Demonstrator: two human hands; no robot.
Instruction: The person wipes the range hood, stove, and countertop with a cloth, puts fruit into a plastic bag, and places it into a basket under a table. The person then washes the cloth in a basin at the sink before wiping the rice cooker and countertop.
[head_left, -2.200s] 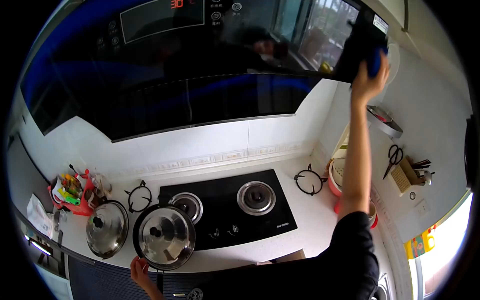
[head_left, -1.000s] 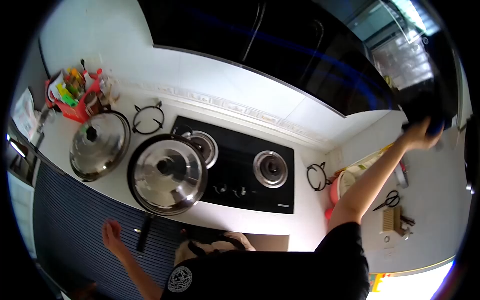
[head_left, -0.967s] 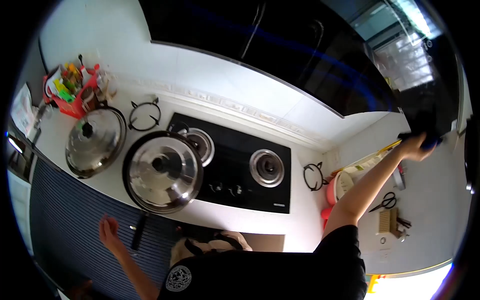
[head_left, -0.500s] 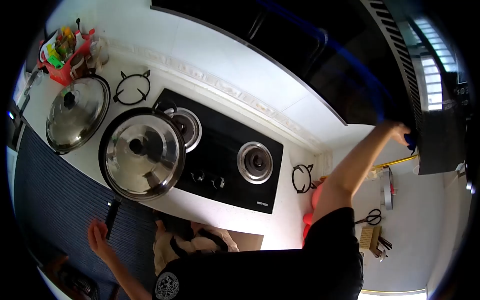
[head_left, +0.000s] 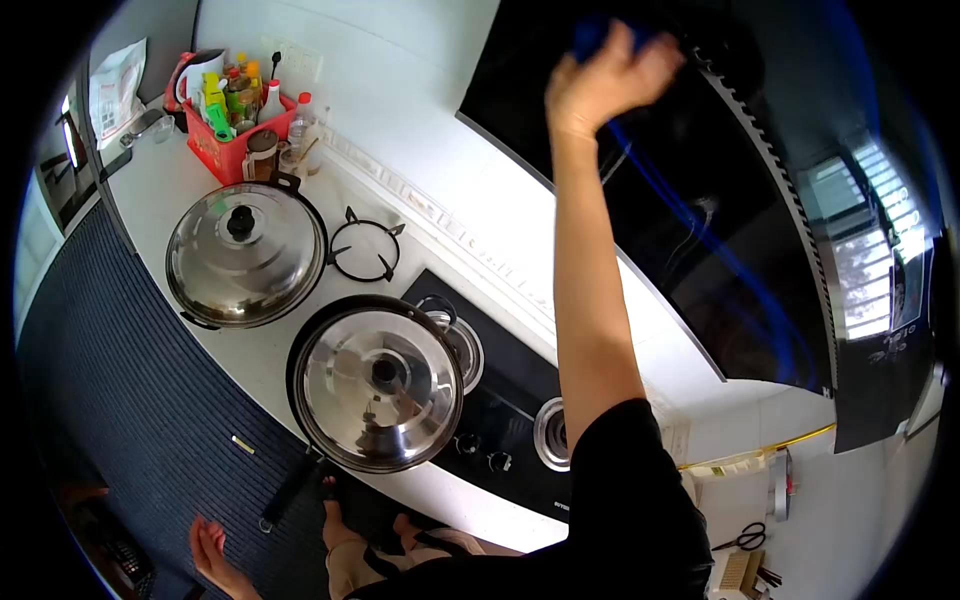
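I have the right hand (head_left: 608,88) holding a blurred blue thing (head_left: 590,38) at the black hood (head_left: 730,320), the left hand (head_left: 214,556) with fingers loosely curled.

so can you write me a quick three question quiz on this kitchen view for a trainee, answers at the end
1. Multiple choice: where is the person's right hand?
a) inside the red basket
b) up at the black range hood
c) beside the scissors

2. True or false: the long black pan handle sticks out past the edge of the white counter.

3. Count: how many domed metal lids with black knobs are in view?

Key:
1. b
2. True
3. Two
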